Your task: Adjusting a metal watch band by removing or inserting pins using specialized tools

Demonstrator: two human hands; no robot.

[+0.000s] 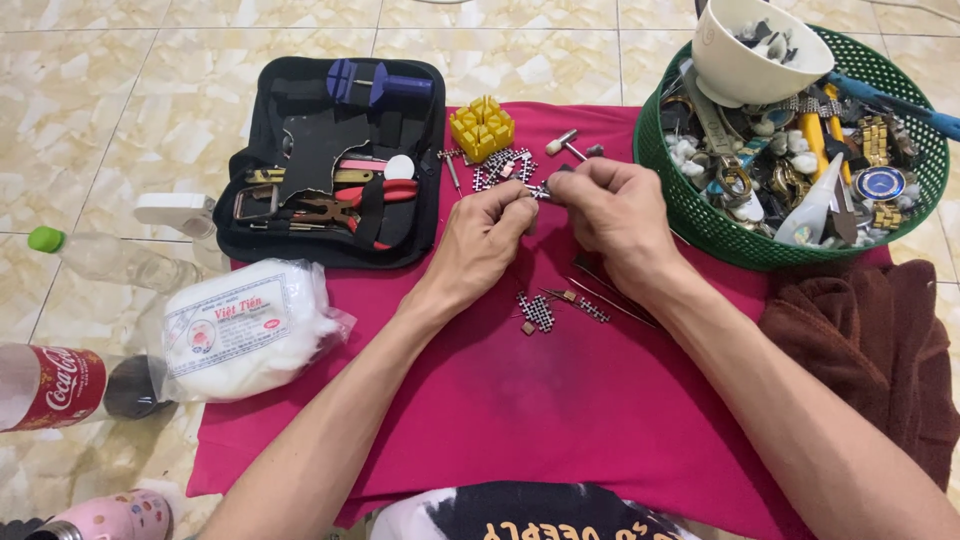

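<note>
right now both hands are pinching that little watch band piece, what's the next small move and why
Probably lower the piece onto the yellow holder block. The left hand and right hand pinch the small metal band link in mid-air above the pink cloth, and loose links already lie scattered there.

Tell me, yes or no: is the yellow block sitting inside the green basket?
No, the yellow block sits on the pink cloth beside the black tool case, well apart from the green basket.

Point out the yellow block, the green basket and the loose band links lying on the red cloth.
yellow block [482, 128], head view, top face.
green basket [700, 222], head view, left wall.
loose band links [537, 311], head view, middle of the checkered piece.
</note>
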